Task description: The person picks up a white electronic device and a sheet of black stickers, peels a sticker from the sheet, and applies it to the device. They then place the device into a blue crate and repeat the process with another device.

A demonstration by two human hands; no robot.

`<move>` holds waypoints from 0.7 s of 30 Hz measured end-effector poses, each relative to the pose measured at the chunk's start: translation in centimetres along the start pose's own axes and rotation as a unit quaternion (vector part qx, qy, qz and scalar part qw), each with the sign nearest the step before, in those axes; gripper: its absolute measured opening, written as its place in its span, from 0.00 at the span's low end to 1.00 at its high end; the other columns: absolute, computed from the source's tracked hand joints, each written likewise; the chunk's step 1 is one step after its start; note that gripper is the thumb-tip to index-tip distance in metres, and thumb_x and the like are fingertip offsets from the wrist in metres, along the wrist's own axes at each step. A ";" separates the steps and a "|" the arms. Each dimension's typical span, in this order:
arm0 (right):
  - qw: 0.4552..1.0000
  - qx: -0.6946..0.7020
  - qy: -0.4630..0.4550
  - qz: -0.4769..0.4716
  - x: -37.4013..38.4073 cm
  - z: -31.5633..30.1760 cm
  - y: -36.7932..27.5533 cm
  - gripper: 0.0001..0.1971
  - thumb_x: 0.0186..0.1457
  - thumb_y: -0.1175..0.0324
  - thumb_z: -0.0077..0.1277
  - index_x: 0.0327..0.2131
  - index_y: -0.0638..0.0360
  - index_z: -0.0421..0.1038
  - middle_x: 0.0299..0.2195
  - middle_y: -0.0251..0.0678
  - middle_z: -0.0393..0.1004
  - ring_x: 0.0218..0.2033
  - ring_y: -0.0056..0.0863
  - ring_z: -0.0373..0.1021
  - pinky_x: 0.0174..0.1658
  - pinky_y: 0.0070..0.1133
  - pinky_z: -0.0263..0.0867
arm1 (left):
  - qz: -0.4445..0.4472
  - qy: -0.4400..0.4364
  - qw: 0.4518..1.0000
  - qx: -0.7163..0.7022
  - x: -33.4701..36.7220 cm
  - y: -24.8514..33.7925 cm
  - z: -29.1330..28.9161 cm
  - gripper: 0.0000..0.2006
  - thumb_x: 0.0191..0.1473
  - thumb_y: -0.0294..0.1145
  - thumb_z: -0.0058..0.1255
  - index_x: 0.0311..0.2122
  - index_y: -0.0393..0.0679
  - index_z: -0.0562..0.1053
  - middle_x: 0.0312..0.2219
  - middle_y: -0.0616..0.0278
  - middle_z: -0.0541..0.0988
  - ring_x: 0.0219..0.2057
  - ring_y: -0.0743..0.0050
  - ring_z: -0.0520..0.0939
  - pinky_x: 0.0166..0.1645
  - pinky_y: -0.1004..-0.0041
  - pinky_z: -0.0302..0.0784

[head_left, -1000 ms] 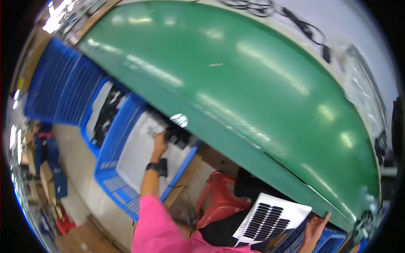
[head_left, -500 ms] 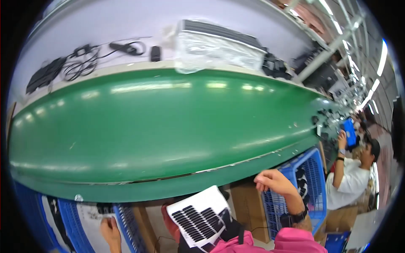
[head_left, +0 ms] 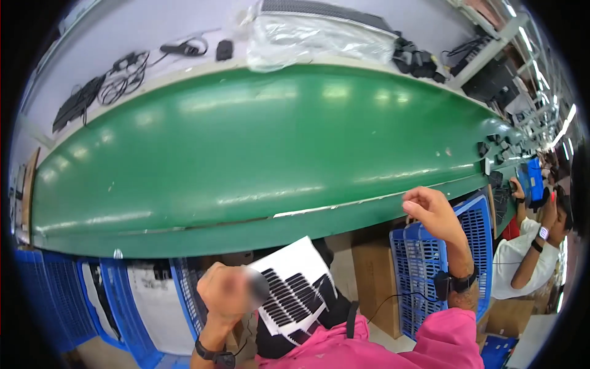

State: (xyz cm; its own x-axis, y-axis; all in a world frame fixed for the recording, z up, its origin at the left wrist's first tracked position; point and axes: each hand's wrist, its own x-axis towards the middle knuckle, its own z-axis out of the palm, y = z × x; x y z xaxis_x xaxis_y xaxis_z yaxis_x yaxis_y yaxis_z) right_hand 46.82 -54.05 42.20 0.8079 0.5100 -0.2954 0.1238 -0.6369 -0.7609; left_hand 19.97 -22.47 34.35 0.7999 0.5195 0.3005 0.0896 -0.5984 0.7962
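Observation:
My left hand [head_left: 222,294] is closed around a small dark round thing [head_left: 259,288], smeared by motion, so its kind is unclear. Beside it, a white sheet [head_left: 301,255] with rows of black strips lies across my lap. Over the belt's near edge at the right, my right hand [head_left: 435,215] hovers with loosely bent fingers, thumb apart, and nothing visible in it. A blue basket [head_left: 418,255] stands just below that hand.
The green conveyor belt [head_left: 264,147] spans the front. Cables [head_left: 126,77] and a plastic-wrapped panel [head_left: 319,40] lie on the ledge behind it. Blue crates [head_left: 114,295] stand at the left, a cardboard box [head_left: 376,286] near my legs. A co-worker [head_left: 522,264] sits at the right.
My left hand has come up out of the left crate toward the sheet, now with a dark thing in it. My right hand has moved up and to the right. The view has shifted.

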 end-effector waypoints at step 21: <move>0.896 -0.306 0.318 -0.047 36.0 -16.9 6.5 0.39 0.42 0.59 0.64 0.57 0.47 0.56 0.47 0.56 0.65 0.48 0.57 0.65 0.53 0.40 0.63 | 0.466 -0.459 0.756 0.018 13.3 4.0 18.5 0.09 0.49 0.39 0.50 0.27 0.47 0.69 0.22 0.64 0.71 0.30 0.65 0.75 0.33 0.66 0.67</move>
State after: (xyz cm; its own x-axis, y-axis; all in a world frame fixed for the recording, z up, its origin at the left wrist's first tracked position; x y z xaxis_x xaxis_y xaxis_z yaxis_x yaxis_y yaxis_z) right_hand 86.38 -49.57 36.40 0.9185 0.2689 0.2900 0.3434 -0.9059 -0.2477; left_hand 41.95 -29.20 31.79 0.5983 -0.7709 0.2186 -0.7647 -0.4679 0.4430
